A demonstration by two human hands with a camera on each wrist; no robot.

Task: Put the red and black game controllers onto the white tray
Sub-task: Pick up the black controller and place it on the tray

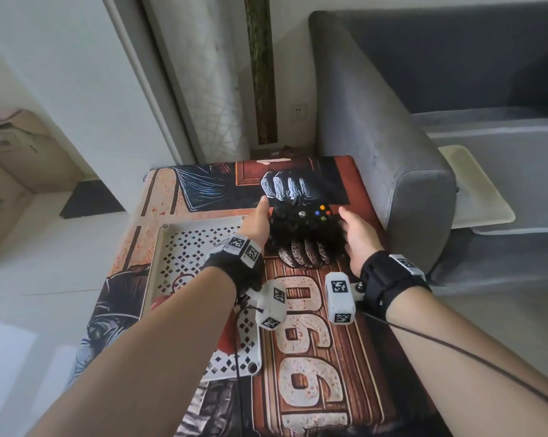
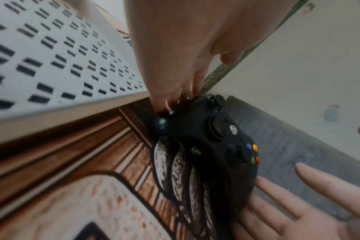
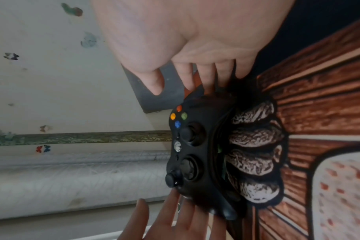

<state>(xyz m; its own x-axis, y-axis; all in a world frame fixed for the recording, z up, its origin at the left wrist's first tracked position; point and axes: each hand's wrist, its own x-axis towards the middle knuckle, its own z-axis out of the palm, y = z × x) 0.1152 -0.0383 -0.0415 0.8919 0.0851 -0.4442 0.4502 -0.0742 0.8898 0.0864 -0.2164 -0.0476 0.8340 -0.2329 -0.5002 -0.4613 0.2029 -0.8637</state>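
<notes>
Both hands flanking the black controller (image 1: 302, 223), right of the tray (image 1: 175, 247).
Left hand (image 1: 256, 225) and right hand (image 1: 359, 238) are lying open against its sides; red controller mostly hiding under the left arm.

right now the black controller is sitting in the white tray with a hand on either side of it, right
Not quite. The black controller is not in the white tray; the head view shows it on the printed cloth just right of the tray. The rest holds: the left hand and right hand are at its two sides.
</notes>
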